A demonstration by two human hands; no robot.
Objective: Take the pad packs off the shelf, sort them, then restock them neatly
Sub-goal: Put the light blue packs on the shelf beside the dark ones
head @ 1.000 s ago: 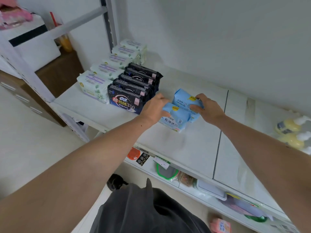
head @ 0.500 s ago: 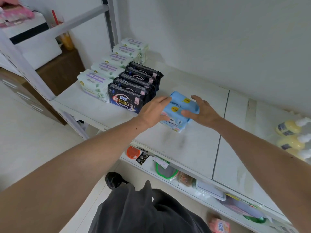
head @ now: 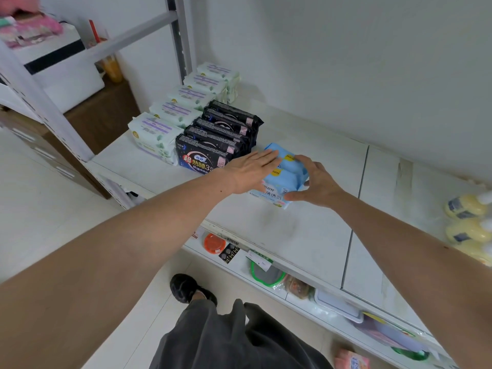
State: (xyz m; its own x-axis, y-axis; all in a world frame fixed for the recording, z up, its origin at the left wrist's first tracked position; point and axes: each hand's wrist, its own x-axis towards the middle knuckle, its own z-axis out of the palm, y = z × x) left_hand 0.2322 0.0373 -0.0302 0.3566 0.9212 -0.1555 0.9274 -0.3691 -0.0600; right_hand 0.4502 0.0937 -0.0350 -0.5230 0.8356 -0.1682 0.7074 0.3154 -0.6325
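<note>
Nearest, the right hand (head: 316, 182) cups the light-blue packs (head: 286, 173) from their right side, fingers spread and loosely bent against the wrapper, not clamped. The left hand (head: 250, 170) lies flat, fingers straight, on their left edge. The blue packs sit on the shelf (head: 292, 230) just right of the black packs (head: 218, 139); beyond those, the white packs (head: 181, 113). Best to press evenly from both sides and slide them flush against the black row.

Plain white wall (head: 346, 62) behind the unit. Pale tiled floor (head: 34, 209) at left. Grey metal upright (head: 179, 38) at the rear corner. Brown wooden cabinet (head: 103, 115) beyond, carrying a white box (head: 64, 73). Even, diffuse lighting.
</note>
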